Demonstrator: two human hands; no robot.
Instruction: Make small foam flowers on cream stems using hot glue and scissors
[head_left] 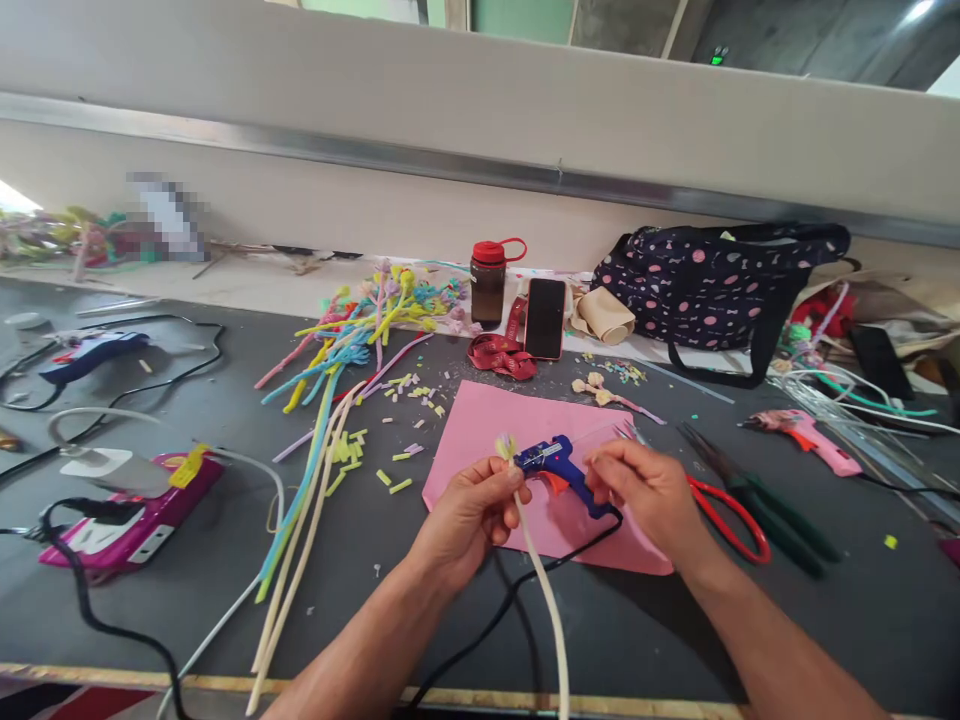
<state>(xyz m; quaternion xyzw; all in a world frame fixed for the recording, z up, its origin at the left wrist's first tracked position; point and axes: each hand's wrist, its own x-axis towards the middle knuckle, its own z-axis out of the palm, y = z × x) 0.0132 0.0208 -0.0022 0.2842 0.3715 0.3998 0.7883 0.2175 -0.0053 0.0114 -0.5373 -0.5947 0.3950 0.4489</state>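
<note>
My left hand point(471, 515) is closed around a cream pipe-cleaner stem point(544, 590) that ends in a small yellow-white tuft at the top. My right hand point(651, 492) grips a blue hot glue gun point(559, 466), whose nozzle points left and sits right beside the tuft. The gun's black cord point(510, 600) trails down toward me. Both hands hover over a pink paper sheet point(491, 425) lying on the dark table.
Colourful pipe cleaners point(330, 380) and cut scraps lie left of the sheet. Red-handled scissors point(731, 510) and green-handled pliers point(780, 520) rest at right, near a pink glue gun point(806, 435). A bottle point(487, 280), phone point(545, 318) and dotted bag point(712, 285) stand behind. A purple power strip point(131, 520) sits left.
</note>
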